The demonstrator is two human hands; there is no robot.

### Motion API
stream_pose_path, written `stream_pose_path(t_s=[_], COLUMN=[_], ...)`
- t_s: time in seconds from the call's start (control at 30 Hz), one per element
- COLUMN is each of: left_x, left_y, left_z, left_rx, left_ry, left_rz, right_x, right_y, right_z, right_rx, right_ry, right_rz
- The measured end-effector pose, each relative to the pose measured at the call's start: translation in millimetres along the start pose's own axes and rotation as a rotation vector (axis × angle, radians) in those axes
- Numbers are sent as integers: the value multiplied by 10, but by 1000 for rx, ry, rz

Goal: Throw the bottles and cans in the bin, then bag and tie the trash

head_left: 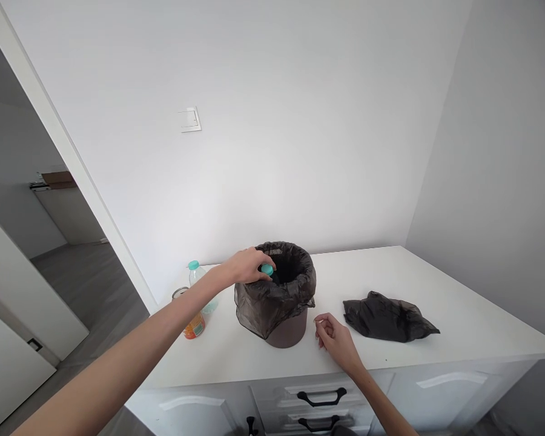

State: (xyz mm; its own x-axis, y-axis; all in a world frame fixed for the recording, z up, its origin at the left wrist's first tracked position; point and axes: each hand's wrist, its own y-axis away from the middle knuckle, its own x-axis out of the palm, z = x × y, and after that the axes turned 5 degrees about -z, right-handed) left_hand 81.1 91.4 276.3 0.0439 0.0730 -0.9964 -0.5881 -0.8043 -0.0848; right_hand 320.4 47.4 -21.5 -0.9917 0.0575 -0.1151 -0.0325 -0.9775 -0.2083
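Observation:
A brown trash bin [288, 333] stands on the white countertop, lined with a black trash bag [272, 309] folded over its rim. At the bin's mouth, my left hand [251, 266] grips a plastic bottle [267, 270] by its teal cap; the bottle's body is hidden inside the bin. My right hand [333, 340] rests to the right of the bin with its fingers curled and nothing visible in them. Behind my left forearm are another plastic bottle [196, 274] with a teal cap and an orange can [194, 327], both partly covered.
A crumpled black bag [388, 318] lies on the right part of the countertop [345, 272]. Below are cabinet drawers with black handles [321, 398]. A light switch [191, 119] is on the wall behind. To the left, an open doorway shows a grey floor.

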Motion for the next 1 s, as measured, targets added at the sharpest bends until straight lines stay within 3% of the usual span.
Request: stream_pose_path(t_s=[0.13,0.37,0.47,0.6,0.7,0.8,0.9,1.0], left_x=[-17,-3,32,105,226,388,534,643], left_y=[55,346,530,888,1191,1393,1434,1382], left_z=[59,124,291,762,1199,1536,1684,1676], left_rx=[21,95,18,-267,-492,-587,-577,-555], left_ry=[135,147,110,13,-27,-2,38,77], left_rz=[2,-128,-354,-640,-592,-479,-458,-452], right_x=[6,14,17,20,27,40,54,64], right_y=[-10,9,20,38,54,65,70,74], right_z=[-26,-49,-36,-31,-40,-50,-52,-44], right_rx=[3,-3,4,4,1,-6,-6,-3], right_ry=[21,35,50,63,84,105,120,139], right_rz=[5,2,-2,-9,-12,-11,-16,-22])
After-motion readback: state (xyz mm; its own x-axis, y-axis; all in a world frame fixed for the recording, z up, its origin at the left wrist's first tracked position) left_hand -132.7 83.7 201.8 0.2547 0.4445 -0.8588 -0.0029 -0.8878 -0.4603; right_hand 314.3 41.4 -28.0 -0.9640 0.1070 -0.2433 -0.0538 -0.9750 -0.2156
